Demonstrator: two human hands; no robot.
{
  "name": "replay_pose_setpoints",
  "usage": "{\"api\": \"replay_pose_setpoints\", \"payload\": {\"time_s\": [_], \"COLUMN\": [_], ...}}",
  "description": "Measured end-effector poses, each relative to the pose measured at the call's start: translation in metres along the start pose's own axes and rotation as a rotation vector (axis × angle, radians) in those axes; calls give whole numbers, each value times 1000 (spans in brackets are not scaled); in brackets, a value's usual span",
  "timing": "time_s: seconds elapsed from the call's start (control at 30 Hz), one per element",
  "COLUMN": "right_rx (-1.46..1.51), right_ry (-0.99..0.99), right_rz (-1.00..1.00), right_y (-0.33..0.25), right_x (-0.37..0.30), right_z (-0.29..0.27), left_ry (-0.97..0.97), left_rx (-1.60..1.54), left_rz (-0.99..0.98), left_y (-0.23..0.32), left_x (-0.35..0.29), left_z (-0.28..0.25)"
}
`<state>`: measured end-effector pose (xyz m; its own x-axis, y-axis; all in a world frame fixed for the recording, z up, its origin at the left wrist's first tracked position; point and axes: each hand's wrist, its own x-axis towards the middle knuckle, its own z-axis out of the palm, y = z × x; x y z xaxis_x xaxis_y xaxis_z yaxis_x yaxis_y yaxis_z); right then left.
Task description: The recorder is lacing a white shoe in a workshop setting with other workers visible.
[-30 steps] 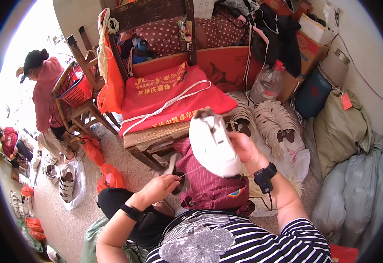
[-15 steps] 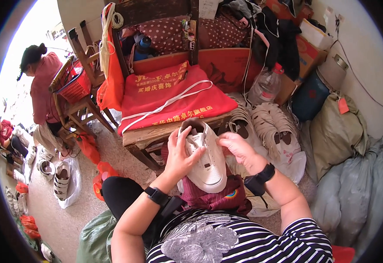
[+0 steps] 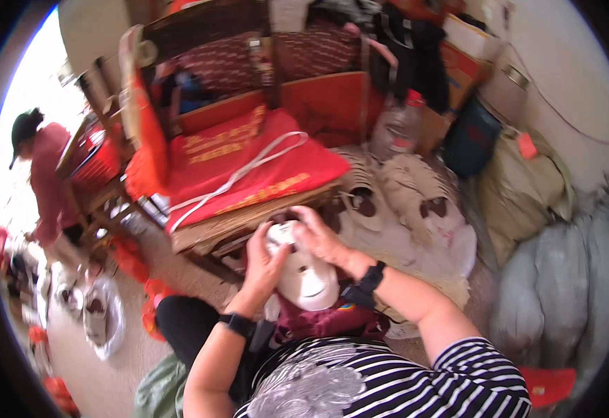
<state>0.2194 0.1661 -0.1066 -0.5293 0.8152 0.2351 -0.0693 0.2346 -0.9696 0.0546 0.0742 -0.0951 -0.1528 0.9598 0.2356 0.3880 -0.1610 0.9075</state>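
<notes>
A: What is closest to the camera?

B: The person's striped shirt, then both forearms reaching up from the lower edge, each with a dark wristband. The 2 hands are together on a white shoe (image 3: 306, 277) held over the lap. The left hand (image 3: 266, 259) wraps its left side; the right hand (image 3: 320, 235) grips the top near the opening. Both are clamped on it. The picture is motion-blurred, so finer finger detail cannot be told.

A: What lies under the shoe?

B: A maroon striped cloth (image 3: 322, 322) on the lap, just below the shoe.

A: What could go wrong here?

B: As a judgement: the shoe is held in the air, not resting on anything firm, so a loosened grip could drop it onto the floor beside the shoe. Any thread or needle is too blurred to see.

A: And beyond the shoe?

B: Just behind it stands a wooden chair (image 3: 200, 233) draped with a red cloth bag (image 3: 249, 164) bearing yellow lettering and white straps. Right of the shoe, a heap of pale shoe parts (image 3: 416, 202) lies on a clear plastic sheet.

A: Any packages or labels?

B: Beyond the shoe to the right: a clear plastic bottle with a red cap (image 3: 396, 125), an orange and brown cardboard box (image 3: 461, 66), and grey-green sacks (image 3: 562, 279), 1 olive sack carrying an orange tag (image 3: 527, 145). Far left of the shoe, another person in a red top (image 3: 43, 174) bends beside a red basket (image 3: 99, 160).
</notes>
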Motion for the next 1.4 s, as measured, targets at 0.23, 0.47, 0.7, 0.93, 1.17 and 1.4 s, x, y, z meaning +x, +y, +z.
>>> {"api": "replay_pose_setpoints", "payload": {"time_s": [0.23,0.47,0.7,0.93,1.17,1.4], "right_rx": [5,-673,18,-976,-1218,-976], "right_ry": [119,-42,665,301,316,502], "right_rz": [361,850,1127,906,1006,471], "right_y": [42,195,211,208,191,195], "right_x": [-55,-240,-258,-211,-198,-224], "right_z": [-29,-132,-179,-115,-140,-218], "left_ry": [-57,-47,-45,-34,-52,-52], "left_rx": [-134,-125,-22,-57,3,-55], "left_rz": [-130,-179,-195,-212,-218,-221], "left_y": [-9,5,7,6,4,5], "left_x": [-12,-9,-12,-13,-12,-12], "left_z": [-17,-17,-17,-17,-22,-19]}}
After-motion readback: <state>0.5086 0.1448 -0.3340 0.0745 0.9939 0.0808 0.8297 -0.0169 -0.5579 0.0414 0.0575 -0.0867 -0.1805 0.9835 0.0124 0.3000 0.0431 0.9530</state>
